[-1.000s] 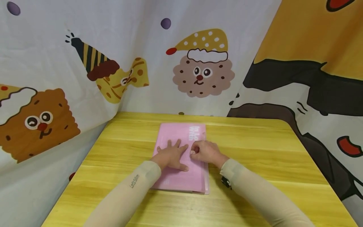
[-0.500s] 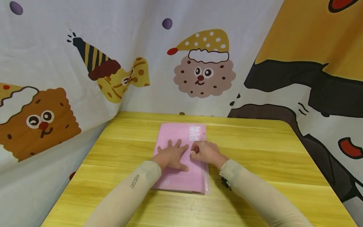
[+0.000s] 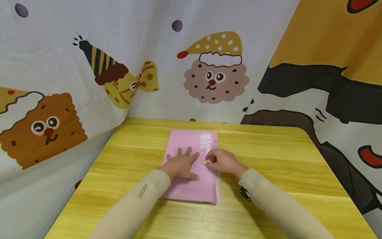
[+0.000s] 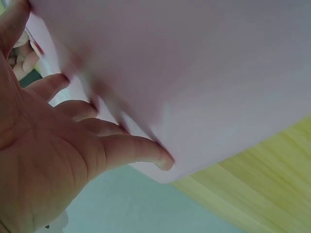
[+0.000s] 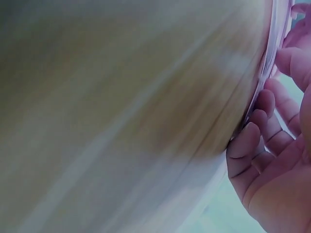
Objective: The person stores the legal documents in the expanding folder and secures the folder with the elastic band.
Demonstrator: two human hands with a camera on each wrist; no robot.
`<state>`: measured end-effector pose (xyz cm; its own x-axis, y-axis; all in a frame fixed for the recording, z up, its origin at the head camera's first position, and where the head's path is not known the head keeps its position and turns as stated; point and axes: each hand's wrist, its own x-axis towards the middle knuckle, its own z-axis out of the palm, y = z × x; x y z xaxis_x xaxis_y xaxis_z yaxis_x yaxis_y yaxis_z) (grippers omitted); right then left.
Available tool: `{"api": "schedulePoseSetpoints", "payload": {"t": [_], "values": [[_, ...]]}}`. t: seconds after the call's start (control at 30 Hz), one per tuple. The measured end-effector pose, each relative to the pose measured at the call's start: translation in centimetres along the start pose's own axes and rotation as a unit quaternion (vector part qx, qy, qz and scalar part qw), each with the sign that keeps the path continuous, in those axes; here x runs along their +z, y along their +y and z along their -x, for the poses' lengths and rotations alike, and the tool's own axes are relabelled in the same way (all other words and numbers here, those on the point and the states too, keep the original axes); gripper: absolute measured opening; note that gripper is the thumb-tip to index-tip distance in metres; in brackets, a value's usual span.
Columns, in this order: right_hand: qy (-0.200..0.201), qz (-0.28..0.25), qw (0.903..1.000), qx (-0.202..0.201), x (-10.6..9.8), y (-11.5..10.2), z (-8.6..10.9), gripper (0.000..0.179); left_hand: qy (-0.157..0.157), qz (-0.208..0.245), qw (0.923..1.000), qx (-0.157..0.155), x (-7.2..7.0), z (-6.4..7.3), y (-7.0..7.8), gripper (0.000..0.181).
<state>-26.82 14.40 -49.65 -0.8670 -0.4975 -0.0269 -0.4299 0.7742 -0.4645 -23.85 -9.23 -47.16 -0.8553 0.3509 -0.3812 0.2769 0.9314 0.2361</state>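
A pink plastic document folder (image 3: 186, 139) with white lettering lies flat on the table. My left hand (image 3: 182, 165) presses on its cover with the fingers spread wide, as the left wrist view shows from the side. Along the folder's right side sits a small round button (image 3: 204, 161). The thumb and curled forefinger of my right hand (image 3: 222, 161) pinch at the right rim of this button. In the right wrist view, the other fingers (image 5: 243, 141) are curled at the folder's edge, low by the table, and the thumb lies over the pink edge.
The yellow wood-grain table (image 3: 268, 159) spreads out on both sides of the folder. Behind it hangs a white cloth (image 3: 161, 109) printed with cartoon biscuits, which also drapes down the left side.
My right hand has shifted slightly to the right, and more of the round button shows beside its fingertips. My left hand keeps its place on the folder.
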Motion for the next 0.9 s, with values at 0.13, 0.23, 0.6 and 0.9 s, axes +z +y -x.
{"api": "schedulePoseSetpoints", "payload": {"t": [0.13,0.23,0.6,0.9], "values": [[-0.011,0.005,0.9997,-0.019,-0.5,0.9,0.6,0.033,0.0,0.0,1.0,-0.002,0.1,0.0,-0.2,0.112],[-0.018,0.007,0.9993,-0.033,-0.7,1.3,0.7,0.038,0.001,-0.001,1.0,-0.007,0.0,0.0,-0.3,0.112],[-0.028,-0.001,0.9989,-0.039,-0.9,1.5,0.5,0.037,0.0,0.002,1.0,-0.009,0.0,-0.3,-0.6,0.112],[-0.025,-0.123,0.9918,-0.021,-0.4,3.3,1.5,0.022,0.028,0.031,0.9991,0.002,0.8,0.7,-1.3,0.105]]}}
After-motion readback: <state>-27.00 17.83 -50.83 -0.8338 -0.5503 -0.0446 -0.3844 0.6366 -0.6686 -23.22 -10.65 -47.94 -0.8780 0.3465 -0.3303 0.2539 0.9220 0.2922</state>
